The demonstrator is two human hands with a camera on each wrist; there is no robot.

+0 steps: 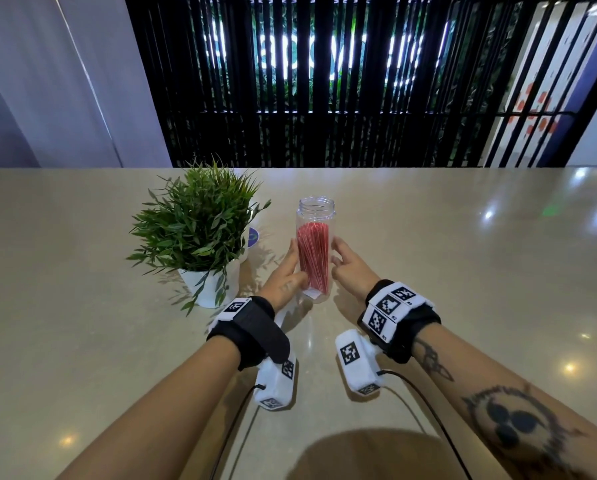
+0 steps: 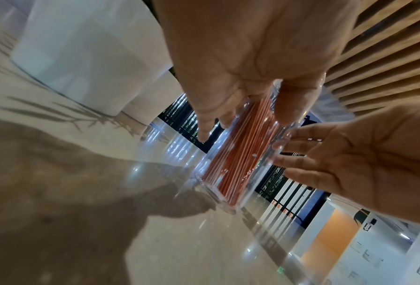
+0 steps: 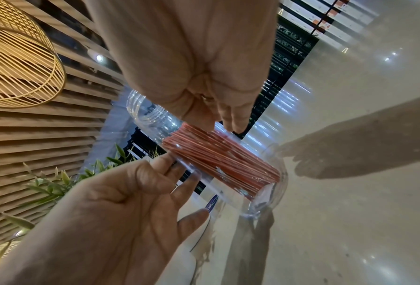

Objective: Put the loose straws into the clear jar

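The clear jar (image 1: pixel 315 211) stands upright on the beige table (image 1: pixel 463 271), its mouth open. A dense bundle of red straws (image 1: pixel 312 258) stands inside it. My left hand (image 1: pixel 285 271) lies against the jar's left side, fingers straight along the wall and thumb low at the front. My right hand (image 1: pixel 347 263) touches the right side with straight fingertips. In the left wrist view, the left hand (image 2: pixel 240 57) flanks the jar (image 2: pixel 228 200) and straws (image 2: pixel 240 154) opposite the right hand (image 2: pixel 362 154). The right wrist view shows the jar (image 3: pixel 150 115), straws (image 3: pixel 223 160), left hand (image 3: pixel 106 212) and right hand (image 3: pixel 192 57). No loose straws are visible on the table.
A green potted plant (image 1: pixel 200 230) in a white pot (image 1: pixel 210 289) stands close to the jar's left. A white object with a blue mark (image 1: pixel 254 237) sits behind it. The table's far edge runs in front of a black slatted screen (image 1: pixel 324 98).
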